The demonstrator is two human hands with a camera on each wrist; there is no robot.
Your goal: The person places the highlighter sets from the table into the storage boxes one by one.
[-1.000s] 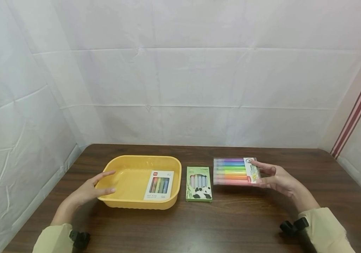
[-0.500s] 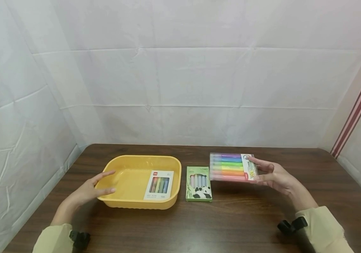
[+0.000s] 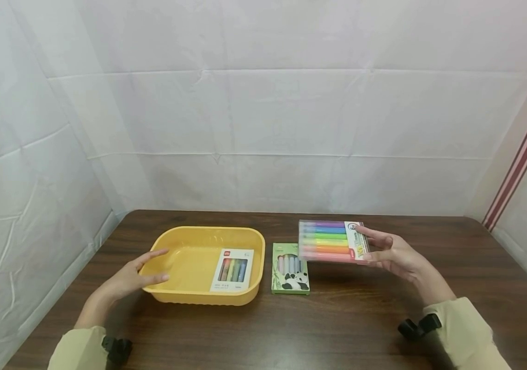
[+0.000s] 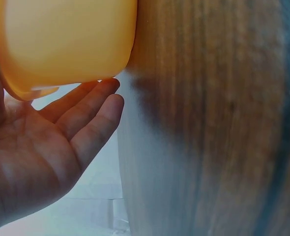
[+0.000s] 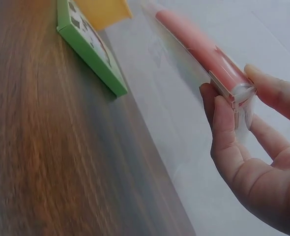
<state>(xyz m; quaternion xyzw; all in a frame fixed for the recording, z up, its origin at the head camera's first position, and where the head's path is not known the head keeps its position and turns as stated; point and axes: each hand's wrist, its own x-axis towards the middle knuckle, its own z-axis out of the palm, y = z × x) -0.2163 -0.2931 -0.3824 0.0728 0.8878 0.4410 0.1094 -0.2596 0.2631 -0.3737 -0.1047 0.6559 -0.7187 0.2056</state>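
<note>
My left hand (image 3: 127, 280) is at the left end of a yellow plastic tray (image 3: 180, 297), thumb and index finger over its rim. In the left wrist view the other fingers (image 4: 98, 123) lie along the outside of the tray wall. Inside the tray, at its right, lies a white box of coloured sticks (image 3: 232, 271). My right hand (image 3: 395, 257) pinches the labelled right end of a clear pack of rainbow markers (image 3: 325, 241), thumb on one face and fingers on the other. The right wrist view has this pack (image 5: 199, 46) raised above the table.
A green panda box of pens (image 3: 290, 280) lies on the dark wooden table (image 3: 263, 334), just right of the tray; the marker pack overlaps its upper right corner in the head view. White sheeting (image 3: 263, 113) hangs behind the table and at the left.
My right hand has carried the marker pack left and slightly up in the head view, toward the green box. My left hand and the tray have stayed in place.
</note>
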